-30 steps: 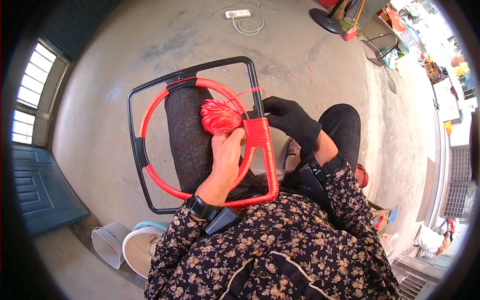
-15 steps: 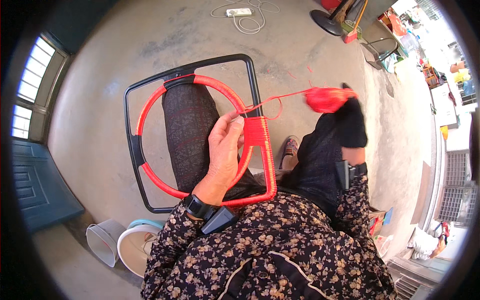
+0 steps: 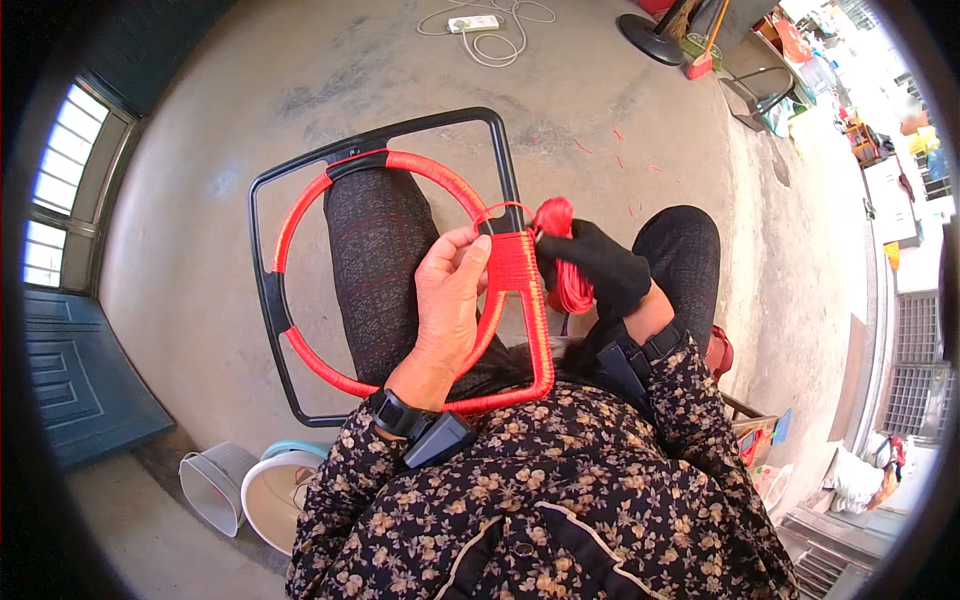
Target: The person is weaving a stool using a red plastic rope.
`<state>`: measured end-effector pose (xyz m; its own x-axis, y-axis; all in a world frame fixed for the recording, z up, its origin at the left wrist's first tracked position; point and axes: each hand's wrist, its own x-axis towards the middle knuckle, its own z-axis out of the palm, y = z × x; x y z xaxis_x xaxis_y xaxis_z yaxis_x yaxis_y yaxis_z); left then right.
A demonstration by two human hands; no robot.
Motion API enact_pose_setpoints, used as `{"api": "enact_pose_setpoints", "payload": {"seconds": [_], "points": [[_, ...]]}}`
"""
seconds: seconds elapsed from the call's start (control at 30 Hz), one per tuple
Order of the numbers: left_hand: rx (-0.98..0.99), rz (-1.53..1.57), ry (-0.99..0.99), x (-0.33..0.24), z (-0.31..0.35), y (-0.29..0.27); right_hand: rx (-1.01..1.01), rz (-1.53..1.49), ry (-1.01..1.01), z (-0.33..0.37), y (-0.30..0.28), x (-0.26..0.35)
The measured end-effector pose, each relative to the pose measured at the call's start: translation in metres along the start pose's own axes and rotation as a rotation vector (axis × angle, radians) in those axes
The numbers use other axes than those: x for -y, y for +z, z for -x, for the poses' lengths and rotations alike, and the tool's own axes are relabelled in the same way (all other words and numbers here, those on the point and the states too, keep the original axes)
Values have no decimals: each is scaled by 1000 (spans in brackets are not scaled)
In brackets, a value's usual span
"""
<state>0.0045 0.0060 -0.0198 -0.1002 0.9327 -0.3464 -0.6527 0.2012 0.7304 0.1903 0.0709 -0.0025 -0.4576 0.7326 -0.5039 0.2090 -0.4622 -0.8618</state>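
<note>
A black metal frame with a round hoop set inside it rests across the person's knees, over the concrete floor. Most of the hoop and the right-hand bar is already bound in red cord; the far rail and left side of the frame are still bare black. The left hand lies on the wrapped bar from the inside of the hoop, palm toward the camera, its fingers curled narrowly and pressing against the dense red winding at the upper corner, where a small loop of cord arches up from the bar. The right hand, in a black glove, sits just beside that same corner on the outer side of the bar, its fingers closed around a bundle of red cord that stands up above the glove and trails down below it. The bundle touches or nearly touches the wrapped bar, so both hands meet at one spot with the cord between them. A white bucket and a pale basin stand on the floor by the left elbow, and a power strip lies far off.
</note>
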Motion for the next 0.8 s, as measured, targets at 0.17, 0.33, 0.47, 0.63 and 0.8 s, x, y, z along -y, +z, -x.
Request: {"api": "enact_pose_setpoints", "payload": {"seconds": [0.17, 0.33, 0.47, 0.63, 0.8], "points": [[-15, -1, 16, 0, 0, -3, -21, -99, -37, 4, -15, 5], [11, -23, 5, -5, 4, 1, -53, -2, -20, 4, 6, 6], [-14, -43, 39, -3, 2, 0, -134, -116, 19, 3, -4, 1], [-22, -48, 81, -2, 3, 2, -46, -358, -291, 8, 3, 18], [-14, -162, 59, 3, -3, -1, 6, -273, -320, 11, 29, 32]]}}
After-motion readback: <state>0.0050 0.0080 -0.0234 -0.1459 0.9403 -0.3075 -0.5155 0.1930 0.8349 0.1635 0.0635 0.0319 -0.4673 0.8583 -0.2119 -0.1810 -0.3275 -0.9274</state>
